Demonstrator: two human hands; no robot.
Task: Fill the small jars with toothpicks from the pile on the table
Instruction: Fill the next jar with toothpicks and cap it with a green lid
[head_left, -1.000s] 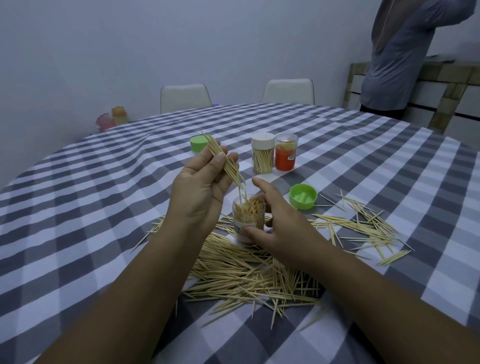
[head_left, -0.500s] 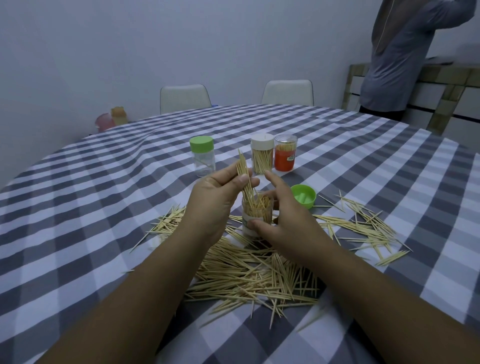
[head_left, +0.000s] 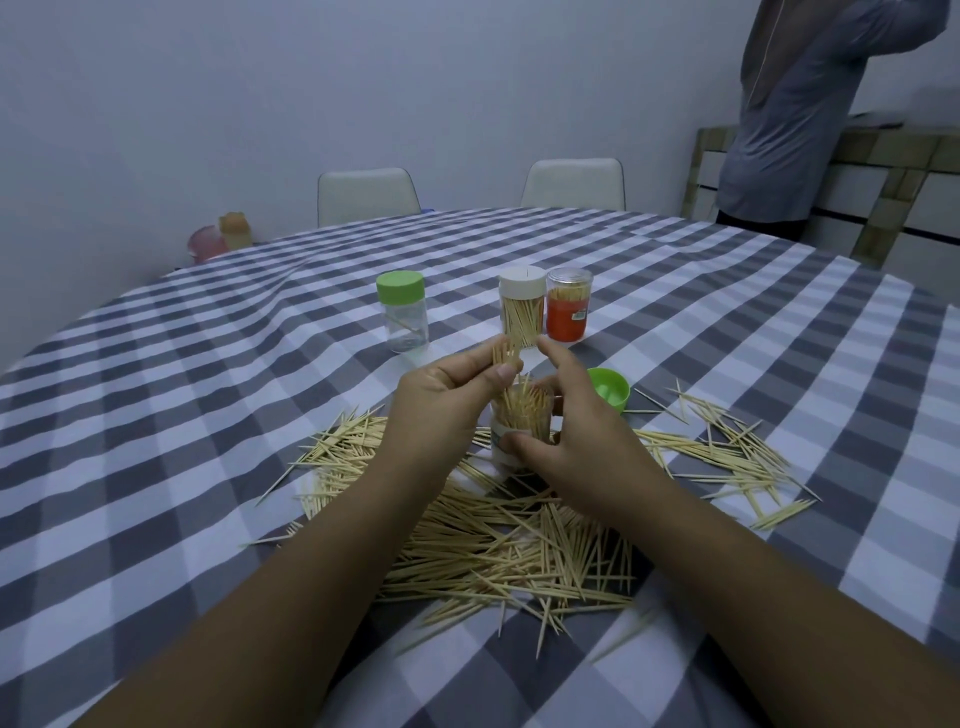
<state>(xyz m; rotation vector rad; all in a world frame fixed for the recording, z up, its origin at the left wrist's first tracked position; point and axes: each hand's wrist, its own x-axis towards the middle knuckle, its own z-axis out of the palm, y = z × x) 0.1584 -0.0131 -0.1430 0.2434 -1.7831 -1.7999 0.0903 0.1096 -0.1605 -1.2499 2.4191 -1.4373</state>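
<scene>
Now our left hand (head_left: 441, 395) pinches a light, stiff toothpick bundle (head_left: 506, 358) mid-length; our right hand (head_left: 571, 441), at three o'clock, grips the jar (head_left: 522, 421).

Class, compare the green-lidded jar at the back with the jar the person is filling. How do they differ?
1. The green-lidded jar is capped; the held jar is open, with a green lid lying beside it.
2. The green-lidded jar looks nearly empty; the held jar is packed with toothpicks.
3. The green-lidded jar stands untouched; the right hand grips the held jar.

Both are small, clear and upright.
</scene>
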